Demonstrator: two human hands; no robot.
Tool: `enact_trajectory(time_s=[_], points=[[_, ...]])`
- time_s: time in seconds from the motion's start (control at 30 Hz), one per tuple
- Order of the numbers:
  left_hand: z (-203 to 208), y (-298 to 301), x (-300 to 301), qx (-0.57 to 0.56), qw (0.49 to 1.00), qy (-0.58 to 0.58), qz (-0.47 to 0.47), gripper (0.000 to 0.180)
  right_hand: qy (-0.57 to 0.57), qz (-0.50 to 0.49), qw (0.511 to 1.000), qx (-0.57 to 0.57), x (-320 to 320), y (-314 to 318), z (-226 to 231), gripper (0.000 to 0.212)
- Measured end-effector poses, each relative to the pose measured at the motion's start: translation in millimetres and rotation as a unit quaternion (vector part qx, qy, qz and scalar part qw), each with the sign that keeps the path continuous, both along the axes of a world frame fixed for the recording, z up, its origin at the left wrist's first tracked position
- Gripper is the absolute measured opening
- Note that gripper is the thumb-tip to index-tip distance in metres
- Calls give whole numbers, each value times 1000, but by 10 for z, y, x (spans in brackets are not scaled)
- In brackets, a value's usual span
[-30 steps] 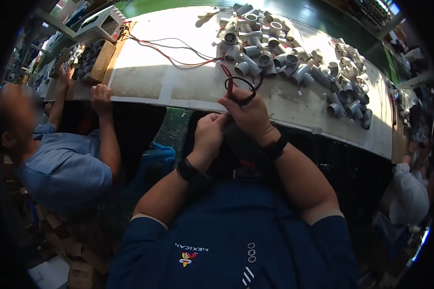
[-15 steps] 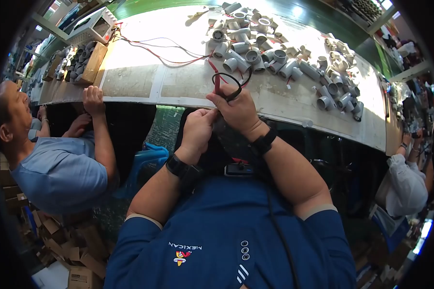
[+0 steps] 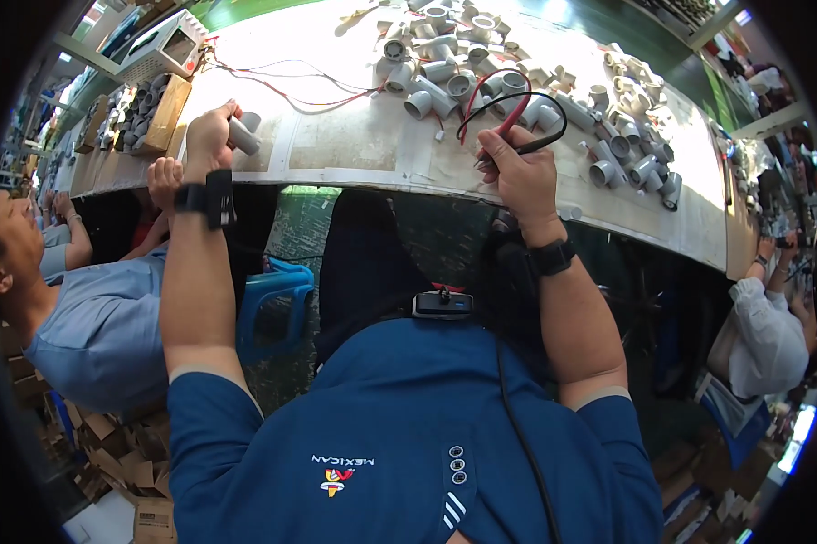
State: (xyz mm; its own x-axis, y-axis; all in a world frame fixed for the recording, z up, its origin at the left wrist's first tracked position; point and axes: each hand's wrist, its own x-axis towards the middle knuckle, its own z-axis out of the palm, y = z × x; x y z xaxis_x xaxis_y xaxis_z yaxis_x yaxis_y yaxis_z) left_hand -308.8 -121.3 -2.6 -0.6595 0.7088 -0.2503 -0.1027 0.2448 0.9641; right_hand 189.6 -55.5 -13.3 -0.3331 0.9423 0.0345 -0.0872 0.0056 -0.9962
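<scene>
At the left part of the table my left hand is closed on a grey tee-shaped pipe fitting, which sticks out on its right side. My right hand is near the table's front edge at centre right. Its fingers wrap around a red test lead and a black test lead. Both leads loop up above the hand, and their tips are hidden or too small to make out. Beyond it lies a heap of grey pipe fittings, some with short wires.
At the far left a white perforated metal case has red and black wires running across the table. Beside it is a cardboard box of fittings. A person sits close on my left, near a blue stool. Another person works at right.
My hands have moved apart. The left went far left onto the table with the grey fitting, which was hidden before; the right moved right, still holding the leads.
</scene>
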Motion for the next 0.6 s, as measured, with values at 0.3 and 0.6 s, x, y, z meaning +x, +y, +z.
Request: enact_trajectory(time_s=[0.3,0.6], points=[[97,484,2080,157,690,696,-121,40,23,-40,999,10,13,104,-81,19],[313,755,2479,183,670,640,-328,47,9,-36,999,3,-99,-37,173,13]])
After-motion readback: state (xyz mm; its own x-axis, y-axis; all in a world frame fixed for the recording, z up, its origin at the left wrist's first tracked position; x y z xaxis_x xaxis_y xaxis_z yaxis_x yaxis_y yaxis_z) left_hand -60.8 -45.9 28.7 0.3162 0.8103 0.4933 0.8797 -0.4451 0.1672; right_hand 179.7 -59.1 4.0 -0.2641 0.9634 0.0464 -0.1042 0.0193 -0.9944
